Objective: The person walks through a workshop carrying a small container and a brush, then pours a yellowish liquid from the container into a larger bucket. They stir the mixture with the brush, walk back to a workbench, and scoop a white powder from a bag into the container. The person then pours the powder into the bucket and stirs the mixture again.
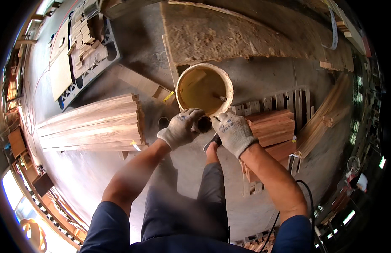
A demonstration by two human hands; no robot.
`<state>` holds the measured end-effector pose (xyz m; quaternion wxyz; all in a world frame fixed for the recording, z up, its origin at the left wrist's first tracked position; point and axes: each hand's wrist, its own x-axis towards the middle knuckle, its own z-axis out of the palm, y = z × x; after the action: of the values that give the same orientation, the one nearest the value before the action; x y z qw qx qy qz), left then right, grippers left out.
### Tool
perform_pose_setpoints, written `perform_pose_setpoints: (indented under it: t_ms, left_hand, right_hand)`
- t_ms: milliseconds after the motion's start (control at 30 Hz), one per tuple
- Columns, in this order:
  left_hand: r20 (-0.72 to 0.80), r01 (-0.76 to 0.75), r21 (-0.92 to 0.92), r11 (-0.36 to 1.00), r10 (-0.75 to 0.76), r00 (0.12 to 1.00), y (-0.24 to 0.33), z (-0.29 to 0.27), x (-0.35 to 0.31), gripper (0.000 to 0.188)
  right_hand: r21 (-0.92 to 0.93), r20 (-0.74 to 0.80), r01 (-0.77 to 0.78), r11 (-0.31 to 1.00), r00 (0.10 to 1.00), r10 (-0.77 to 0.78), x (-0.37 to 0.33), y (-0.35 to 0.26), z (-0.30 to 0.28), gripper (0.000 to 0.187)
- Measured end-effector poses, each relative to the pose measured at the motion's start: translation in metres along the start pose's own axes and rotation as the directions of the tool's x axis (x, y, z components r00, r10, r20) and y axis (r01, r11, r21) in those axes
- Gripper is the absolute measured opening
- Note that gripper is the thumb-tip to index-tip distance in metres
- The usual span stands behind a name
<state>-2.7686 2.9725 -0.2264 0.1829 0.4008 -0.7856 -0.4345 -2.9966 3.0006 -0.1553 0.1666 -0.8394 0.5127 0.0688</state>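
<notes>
Left hand [181, 127]: gloved, curled against the left side of a small dark round-mouthed container [204, 125]; apparently bearing most of its weight.
Right hand [234, 131]: gloved, drawn together at the fingertips beside the container's right edge; pinching that edge, the rim behind or nothing at all, cannot tell.
Container: between both hands, just at the near rim of the bucket [229, 86]; perhaps kept close there for catching drips.
Bucket: pale, round, partly filled with yellowish liquid [195, 92]; standing ahead of the feet [215, 140], presumably for easy two-handed reach. Inside, toward the right wall, a small pale-tipped object [223, 98] (too little showing to name).
Timber: stacked planks [90, 122] at left; reddish boards [271, 130] at right, beside upright slats [284, 102], likely grouped for tidy storage.
Writing: dark marks across the backs of both gloves [237, 137], not copied here; nothing legible on the bucket.
</notes>
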Motion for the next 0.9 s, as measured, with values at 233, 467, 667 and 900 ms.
perform_pose_setpoints:
  t_ms: [233,467,667,900]
  left_hand:
    - [-0.030,0.017,0.081,0.997,-0.014,0.999,-0.008,0.005,-0.001,0.059]
    - [-0.118,0.100,-0.014,0.995,-0.101,0.988,-0.022,0.007,-0.018,0.061]
    - [-0.105,0.077,0.056,0.995,-0.071,0.992,-0.035,0.002,-0.017,0.067]
    - [-0.039,0.137,0.144,0.980,-0.133,0.990,-0.036,-0.005,-0.005,0.059]
  right_hand:
    - [0.277,0.475,-0.397,0.875,0.848,0.234,0.026,-0.029,0.000,0.020]
    - [0.536,0.796,-0.616,-0.578,0.596,0.103,0.012,-0.020,0.020,0.024]
    - [0.633,0.768,-0.715,-0.297,0.530,0.360,0.027,-0.015,-0.019,0.024]
    - [0.478,0.287,-0.441,0.760,0.896,0.339,0.053,-0.038,-0.019,0.023]
